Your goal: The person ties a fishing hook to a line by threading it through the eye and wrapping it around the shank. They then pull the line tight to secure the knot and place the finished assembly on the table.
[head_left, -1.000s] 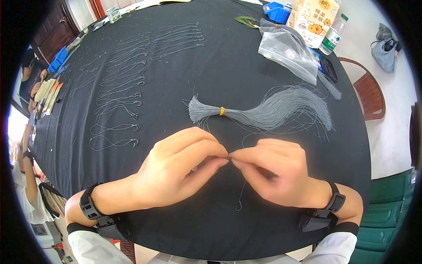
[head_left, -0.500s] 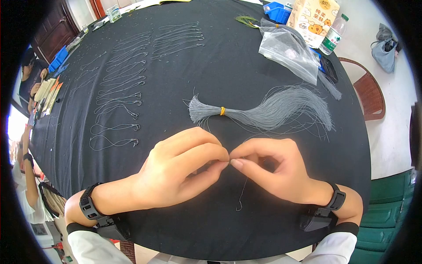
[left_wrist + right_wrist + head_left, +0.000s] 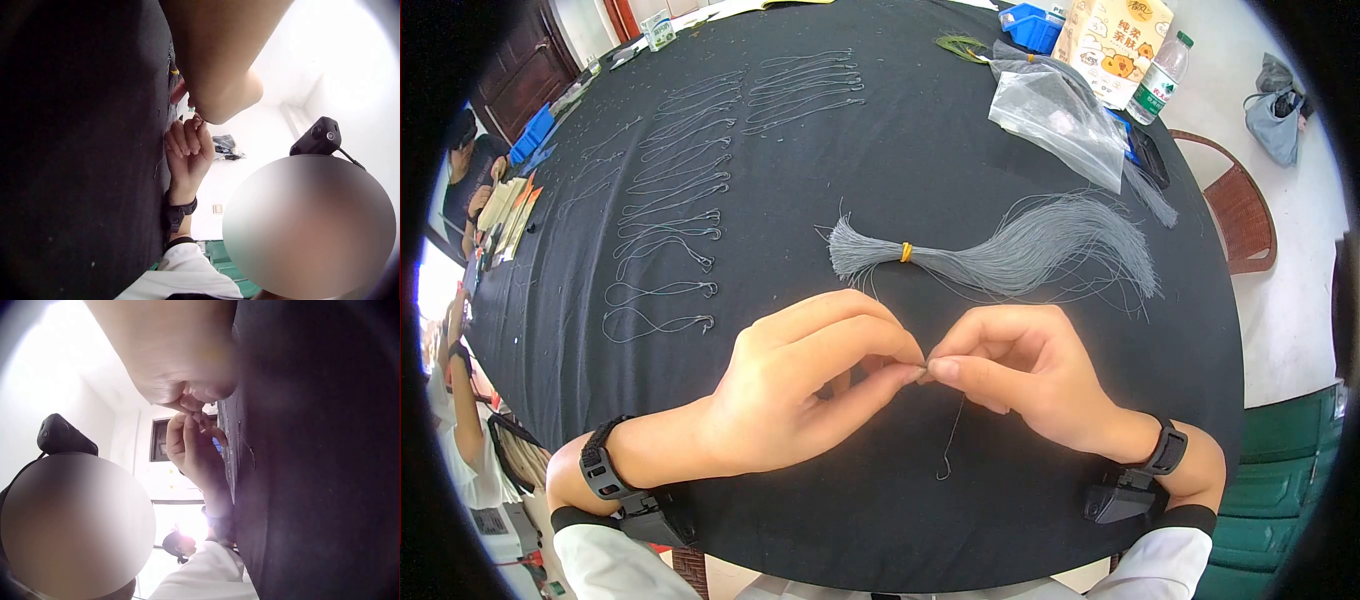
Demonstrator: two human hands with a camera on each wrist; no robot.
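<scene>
Fingertips to fingertips, my left hand (image 3: 815, 385) and right hand (image 3: 1040, 375) meet over the near part of the table. Thumb and index finger of each pinch a thin grey fishing line (image 3: 953, 430) at the same spot, where a tiny dark bit shows; I cannot tell whether it is a knot or a hook. From under the right fingertips the line hangs down to a small fish hook (image 3: 943, 474). In the left wrist view the right hand (image 3: 190, 147) has its other fingers curled; in the right wrist view the left hand (image 3: 197, 453) faces it.
Beyond my hands lies a grey bundle of line (image 3: 1000, 255) in a yellow band. Looped lines with hooks (image 3: 665, 290) lie in rows at left. A plastic bag (image 3: 1055, 125), a bottle (image 3: 1160, 80) and a tissue pack (image 3: 1105, 50) sit at back right. Another person (image 3: 475, 185) is at far left.
The right hand has turned, its thumb now over the index finger at the pinch and its other fingers lower. The left hand has barely moved; the hook hangs in the same place.
</scene>
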